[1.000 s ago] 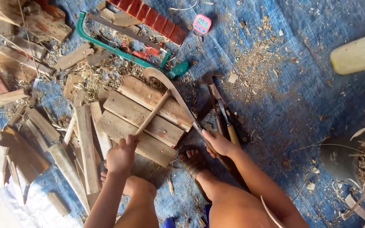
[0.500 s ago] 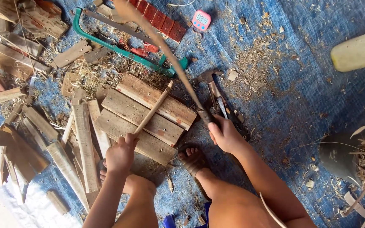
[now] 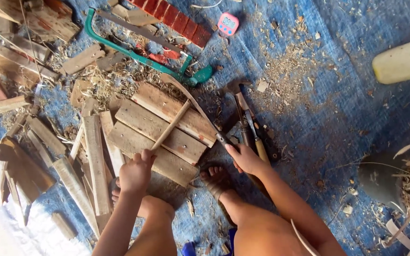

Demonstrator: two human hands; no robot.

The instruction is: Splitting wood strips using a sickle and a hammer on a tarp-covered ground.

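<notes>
Pale wood everywhere, on a blue tarp strewn with shavings. Left hand closed around the lower end of a thin wooden stick, held slanting up to the right over three weathered planks lying side by side. Right hand clenched on the handle of a curved blade, a long sickle-like knife arcing up and left, its tip near the far plank and its middle crossing just above the upper end of the stick; whether blade and stick touch, cannot tell. Two bare feet, the right foot beside the planks' near corner, the left foot partly hidden under the left wrist. Just beyond the right hand, a hammer and a wooden-handled chisel lying together on the tarp. Further up, a green-framed hacksaw resting on curls of shavings, then a row of red bricks and a small pink digital timer at the top edge. To the left of the planks, a loose spread of split wood slats and offcuts, some overlapping. At the upper right edge, a pale yellow rounded container, only partly in view. At the lower right, a dark round vessel with strips of pale shavings piled beside it.
</notes>
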